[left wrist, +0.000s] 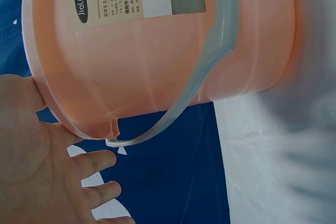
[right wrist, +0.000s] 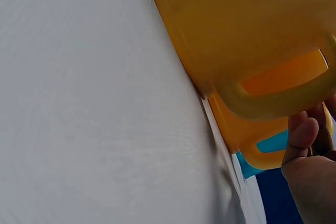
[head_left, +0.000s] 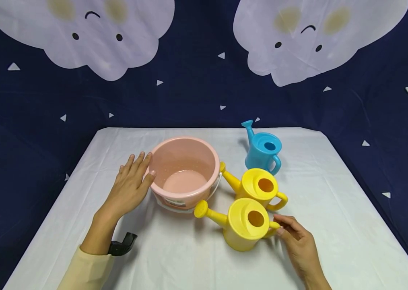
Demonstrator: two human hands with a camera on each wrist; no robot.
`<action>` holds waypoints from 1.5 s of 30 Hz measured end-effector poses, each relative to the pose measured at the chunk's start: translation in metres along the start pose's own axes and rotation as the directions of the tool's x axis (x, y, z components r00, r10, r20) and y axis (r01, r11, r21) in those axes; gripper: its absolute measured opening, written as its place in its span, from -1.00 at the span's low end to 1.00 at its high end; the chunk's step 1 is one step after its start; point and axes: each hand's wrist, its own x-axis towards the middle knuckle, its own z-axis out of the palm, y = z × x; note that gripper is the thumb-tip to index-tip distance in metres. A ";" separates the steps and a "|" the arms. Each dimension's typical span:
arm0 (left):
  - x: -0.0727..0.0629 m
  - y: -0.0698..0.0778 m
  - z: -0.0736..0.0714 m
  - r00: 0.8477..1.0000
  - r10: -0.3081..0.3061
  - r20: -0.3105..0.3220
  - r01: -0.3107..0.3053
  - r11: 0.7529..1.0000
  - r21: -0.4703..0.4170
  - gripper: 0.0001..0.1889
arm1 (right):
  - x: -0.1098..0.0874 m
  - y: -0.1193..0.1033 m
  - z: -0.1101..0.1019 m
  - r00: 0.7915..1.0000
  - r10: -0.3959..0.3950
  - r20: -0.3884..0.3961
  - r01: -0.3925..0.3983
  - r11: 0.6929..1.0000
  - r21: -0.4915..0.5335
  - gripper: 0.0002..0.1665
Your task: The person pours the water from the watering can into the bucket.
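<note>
A pink bucket (head_left: pixel 193 200) stands upright on the table, water in its bottom. My left hand (head_left: pixel 128 191) rests on the bucket's left rim, fingers straight and the thumb over the edge. In the left wrist view its palm (left wrist: pixel 31 166) faces the bucket wall (left wrist: pixel 126 72). My right hand (head_left: pixel 299 243) pinches the handle of the nearer yellow watering can (head_left: pixel 240 235), whose spout points to the bucket's front right. From the right wrist, curled fingers (right wrist: pixel 302 132) show by that handle. A second yellow watering can (head_left: pixel 251 181) stands just behind, its spout close to the bucket rim.
A blue watering can (head_left: pixel 262 155) stands at the back right, behind the yellow ones. White cloth covers the table (head_left: pixel 175 257). Dark blue fabric (head_left: pixel 196 96) with clouds and small triangles hangs beyond its back edge. The bucket's pale handle (left wrist: pixel 194 82) hangs down along its side.
</note>
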 end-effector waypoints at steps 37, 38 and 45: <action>0.001 0.002 -0.002 1.000 -0.002 0.009 0.001 1.000 0.009 -0.37 | 0.029 -0.010 -0.025 0.971 0.007 -0.238 -0.032 0.994 -0.103 -0.61; 0.001 0.002 -0.002 1.000 -0.002 0.010 0.002 1.000 0.008 -0.37 | 0.029 -0.010 -0.025 0.970 0.006 -0.244 -0.032 0.994 -0.100 -0.60; 0.001 0.000 -0.001 1.000 -0.006 0.005 0.006 1.000 0.008 -0.37 | 0.031 -0.012 -0.027 0.964 -0.003 -0.264 -0.015 0.998 -0.067 -0.57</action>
